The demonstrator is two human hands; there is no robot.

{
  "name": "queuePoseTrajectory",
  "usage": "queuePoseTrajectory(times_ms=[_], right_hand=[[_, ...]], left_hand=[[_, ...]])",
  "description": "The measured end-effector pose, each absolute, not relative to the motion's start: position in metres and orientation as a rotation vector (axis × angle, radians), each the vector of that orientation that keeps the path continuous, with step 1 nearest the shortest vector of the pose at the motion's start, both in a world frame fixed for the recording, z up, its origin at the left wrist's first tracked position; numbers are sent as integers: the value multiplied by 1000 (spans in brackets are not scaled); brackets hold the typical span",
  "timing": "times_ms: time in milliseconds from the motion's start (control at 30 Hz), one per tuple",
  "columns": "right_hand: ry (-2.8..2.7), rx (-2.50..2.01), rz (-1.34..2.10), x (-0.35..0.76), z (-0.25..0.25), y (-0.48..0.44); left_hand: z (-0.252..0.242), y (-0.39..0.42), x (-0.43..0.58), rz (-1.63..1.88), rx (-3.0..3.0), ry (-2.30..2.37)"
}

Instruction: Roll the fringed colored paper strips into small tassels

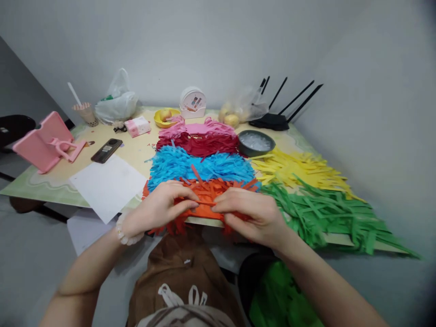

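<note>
At the table's front edge lies orange fringed paper [204,211], its cut strips hanging over the edge. My left hand [166,204], with a beaded bracelet at the wrist, pinches a thin fold of it between thumb and fingers. A short way to the right, my right hand [252,211] grips the same orange paper with fingers closed. Behind it, row after row, lie blue fringed paper [200,165], dark red fringed paper [197,145] and pink fringed paper [200,128]. To the right spread yellow fringed paper [303,170] and green fringed paper [327,211].
A dark bowl [256,141] with translucent contents stands behind the yellow paper. White sheets [109,186], a phone [106,150] and a pink stand [51,141] occupy the left. Farther back are a drink cup [86,113], plastic bag [116,106], yellow dish [158,119] and black router [270,121].
</note>
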State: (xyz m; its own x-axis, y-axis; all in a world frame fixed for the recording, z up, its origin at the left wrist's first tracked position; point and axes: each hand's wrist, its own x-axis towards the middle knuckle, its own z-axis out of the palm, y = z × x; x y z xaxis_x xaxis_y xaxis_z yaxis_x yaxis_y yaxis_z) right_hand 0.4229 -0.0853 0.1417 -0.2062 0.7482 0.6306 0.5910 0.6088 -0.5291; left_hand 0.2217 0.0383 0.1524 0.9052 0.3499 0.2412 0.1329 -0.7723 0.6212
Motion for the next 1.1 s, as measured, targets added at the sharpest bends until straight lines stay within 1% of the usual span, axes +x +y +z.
queuePoseTrajectory(times_ms=[67,200,333,400,467,567,633,733,833,900,1033,1100], right_hand=[[-1908,-1136,335,427,144,-87],[-1704,-1296,799,429,148,-79],[-1469,-1149,1296,416,140,-64],[-1341,-1090,1343,406,135,-62],[-1255,-1075,1263,399,131,-65],[-1197,-1005,1175,393,129,-70],[-1197,-950,1156,396,130,-70],[-1242,-967,1048,403,131,-66],[-1260,-1081,833,407,130,-62],[-1311,-1147,677,409,129,-59],[-1675,-1200,256,455,128,-36],[-1721,-1424,43,512,128,-11]], left_hand=[[145,41,219,602,2563,353],[134,45,212,850,2741,231],[126,47,209,944,2753,126],[122,47,210,1039,2789,165],[117,42,214,1189,2783,222],[111,29,224,1346,2609,321],[110,19,233,1349,2429,419],[112,7,248,1246,2160,509],[110,3,266,1128,1937,539],[104,5,279,1151,1806,585],[95,17,292,1429,1489,755],[99,24,290,1564,1271,779]])
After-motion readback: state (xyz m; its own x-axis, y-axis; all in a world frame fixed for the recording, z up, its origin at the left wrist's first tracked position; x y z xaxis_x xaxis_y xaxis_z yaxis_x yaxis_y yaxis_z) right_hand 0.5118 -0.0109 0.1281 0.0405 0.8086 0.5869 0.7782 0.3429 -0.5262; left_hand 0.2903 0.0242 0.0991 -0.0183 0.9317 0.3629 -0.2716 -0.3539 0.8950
